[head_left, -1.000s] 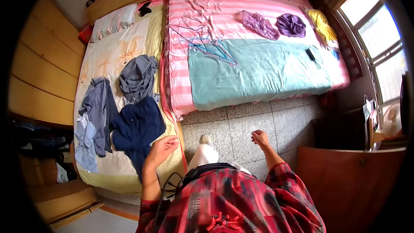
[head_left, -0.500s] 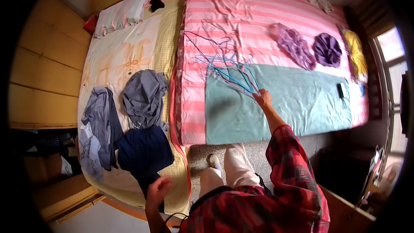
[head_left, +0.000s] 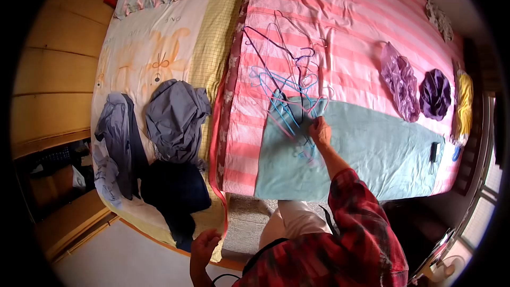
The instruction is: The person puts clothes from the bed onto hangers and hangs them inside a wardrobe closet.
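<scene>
My right hand (head_left: 320, 132) is closed on the near part of a tangle of hangers (head_left: 289, 107), blue, pink and dark purple, over the pink striped bed. The hangers spread away from the hand to the upper left and partly lie across a green cloth (head_left: 350, 149). My left hand (head_left: 205, 244) hangs low near the corner of the left bed, its fingers curled, with no object visible in it. Beside it on that bed lies a dark navy garment (head_left: 175, 188). Grey garments (head_left: 178, 119) lie above it.
A clear purple bag (head_left: 401, 82), a dark purple cloth (head_left: 435, 94) and a yellow cloth (head_left: 463, 106) lie toward the right side of the pink bed. A black device (head_left: 434, 152) rests on the green cloth. Wooden cabinets (head_left: 58, 74) line the left wall.
The view has moved closer to the pink bed. My right hand has reached forward from over the floor and taken hold of the hangers, which have shifted. My left hand has moved lower.
</scene>
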The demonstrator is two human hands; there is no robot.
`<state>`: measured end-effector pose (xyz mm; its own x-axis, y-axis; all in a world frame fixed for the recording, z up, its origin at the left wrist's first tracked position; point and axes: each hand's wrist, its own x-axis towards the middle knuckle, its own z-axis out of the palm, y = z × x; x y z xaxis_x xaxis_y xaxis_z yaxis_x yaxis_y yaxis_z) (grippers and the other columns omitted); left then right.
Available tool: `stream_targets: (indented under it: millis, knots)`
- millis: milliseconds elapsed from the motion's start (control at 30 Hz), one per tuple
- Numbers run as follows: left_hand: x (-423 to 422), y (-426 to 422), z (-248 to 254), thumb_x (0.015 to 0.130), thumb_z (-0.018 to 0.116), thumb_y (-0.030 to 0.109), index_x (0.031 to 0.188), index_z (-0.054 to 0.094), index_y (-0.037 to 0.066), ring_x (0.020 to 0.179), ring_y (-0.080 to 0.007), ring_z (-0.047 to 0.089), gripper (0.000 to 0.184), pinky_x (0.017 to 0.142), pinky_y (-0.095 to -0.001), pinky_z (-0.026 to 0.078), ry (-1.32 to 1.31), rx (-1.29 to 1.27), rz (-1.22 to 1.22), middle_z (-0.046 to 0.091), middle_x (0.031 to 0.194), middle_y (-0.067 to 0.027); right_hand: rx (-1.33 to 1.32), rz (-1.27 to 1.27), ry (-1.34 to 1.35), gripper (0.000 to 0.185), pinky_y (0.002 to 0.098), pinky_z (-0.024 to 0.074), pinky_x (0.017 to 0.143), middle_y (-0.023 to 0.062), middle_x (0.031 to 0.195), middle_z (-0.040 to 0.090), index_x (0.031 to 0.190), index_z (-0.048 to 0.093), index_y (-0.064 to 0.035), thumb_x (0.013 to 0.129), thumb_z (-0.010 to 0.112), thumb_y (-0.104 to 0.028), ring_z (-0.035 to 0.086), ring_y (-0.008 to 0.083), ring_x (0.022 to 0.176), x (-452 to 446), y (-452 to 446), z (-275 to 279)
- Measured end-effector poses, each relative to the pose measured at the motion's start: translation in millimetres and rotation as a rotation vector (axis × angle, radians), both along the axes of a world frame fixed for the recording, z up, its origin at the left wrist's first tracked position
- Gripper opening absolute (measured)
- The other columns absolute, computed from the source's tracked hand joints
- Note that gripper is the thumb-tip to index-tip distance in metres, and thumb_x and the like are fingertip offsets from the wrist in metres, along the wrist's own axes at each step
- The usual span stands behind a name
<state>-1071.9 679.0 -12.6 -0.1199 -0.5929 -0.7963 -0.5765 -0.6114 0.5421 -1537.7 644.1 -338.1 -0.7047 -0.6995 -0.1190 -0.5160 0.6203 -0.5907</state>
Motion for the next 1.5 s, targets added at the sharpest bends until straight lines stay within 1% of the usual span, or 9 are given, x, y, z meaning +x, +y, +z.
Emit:
stream_targets:
  millis: [200,300,400,600,633,667,767,1167,1500]
  knots:
    - [-19.4,-28.2,6.9,0.084,0.058,0.004,0.114,0.056,-0.002,0.084,-0.0124,0.061,0.031,0.073,-0.0238,0.048,-0.047,0.033,0.173,0.066,0.092,-0.008,-0.271,0.017,-0.016,0.015,0.0441,0.0399,0.055,0.0185,0.067,0.053,0.089,0.05,-0.004,0.081,0.057,-0.014,0.055,0.0349,0.061,-8.6,-116.0,34.6]
    - [-19.2,-30.9,-1.1,0.084,0.057,0.004,0.116,0.054,-0.002,0.084,-0.0125,0.061,0.033,0.074,-0.0238,0.048,-0.054,0.071,0.215,0.065,0.094,-0.0082,0.123,-0.264,-0.041,0.078,0.0469,0.0391,0.089,0.0228,0.113,0.047,0.111,0.046,-0.0015,0.06,0.073,-0.054,0.042,0.0382,0.113,-28.4,-160.5,32.8]
    - [-15.5,-25.5,-7.6,0.086,0.055,0.005,0.118,0.052,-0.002,0.086,-0.0157,0.062,0.033,0.073,-0.0271,0.051,-0.034,0.085,0.246,0.065,0.094,-0.01,0.435,-0.356,-0.046,0.099,0.0456,0.0387,0.095,0.0235,0.124,0.042,0.124,0.038,-0.0001,0.055,0.072,-0.063,0.039,0.038,0.119,-23.7,-197.4,40.1]
    - [-6.2,-8.4,-9.2,0.085,0.061,0.01,0.116,0.056,0.001,0.088,-0.0122,0.061,0.032,0.079,-0.0251,0.048,-0.111,0.051,0.168,0.066,0.095,-0.0076,0.252,-0.262,0.025,0.071,0.0449,0.0516,0.064,0.0186,0.08,0.067,0.082,0.065,0.0011,0.071,0.054,-0.069,0.066,0.033,0.079,-37.4,-221.9,-7.1]
    - [-8.2,-11.2,-2.6,0.085,0.062,0.011,0.115,0.057,0.002,0.088,-0.0122,0.061,0.032,0.078,-0.0248,0.048,-0.142,0.035,0.152,0.066,0.095,-0.0074,0.459,-0.115,0.08,0.073,0.0404,0.0508,0.057,0.0123,0.07,0.067,0.073,0.067,-0.0012,0.07,0.051,-0.073,0.066,0.0277,0.07,-87.5,-223.1,-90.1]
    - [-5.5,-9.0,0.7,0.086,0.061,0.01,0.118,0.055,0.0,0.091,-0.0127,0.061,0.034,0.081,-0.025,0.048,-0.113,0.059,0.205,0.065,0.098,-0.0084,0.53,-0.328,-0.109,0.071,0.0368,0.0475,0.049,0.0061,0.062,0.064,0.07,0.067,-0.0035,0.071,0.051,-0.073,0.062,0.0203,0.058,-55.0,-233.5,-26.6]
    - [2.7,2.9,3.7,0.086,0.061,0.01,0.12,0.052,-0.001,0.095,-0.0125,0.059,0.036,0.083,-0.0249,0.047,-0.019,0.066,0.324,0.064,0.102,-0.0091,-0.121,-0.159,-0.769,0.041,0.0265,0.0291,0.034,-0.0015,0.043,0.042,0.051,0.047,-0.0134,0.075,0.067,-0.038,0.04,0.0092,0.036,-60.0,-198.4,-22.2]
    - [64.6,111.5,42.2,0.087,0.061,0.013,0.118,0.056,0.005,0.088,-0.01,0.061,0.033,0.078,-0.0248,0.05,0.035,-0.214,0.456,0.066,0.099,-0.0064,-0.208,0.284,-0.948,0.021,0.0222,0.023,0.031,-0.0051,0.045,0.036,0.063,0.043,-0.0141,0.078,0.057,-0.022,0.032,0.0052,0.033,4.8,-85.4,97.7]
    - [166.9,335.2,62.2,0.087,0.061,0.013,0.118,0.056,0.004,0.089,-0.0115,0.061,0.033,0.078,-0.0261,0.05,0.025,-0.371,0.727,0.066,0.098,-0.0077,0.034,0.5,-0.894,0.011,0.0238,0.0237,0.029,-0.0023,0.048,0.037,0.067,0.043,-0.0089,0.069,0.051,-0.002,0.031,0.0088,0.031,215.9,21.2,216.2]
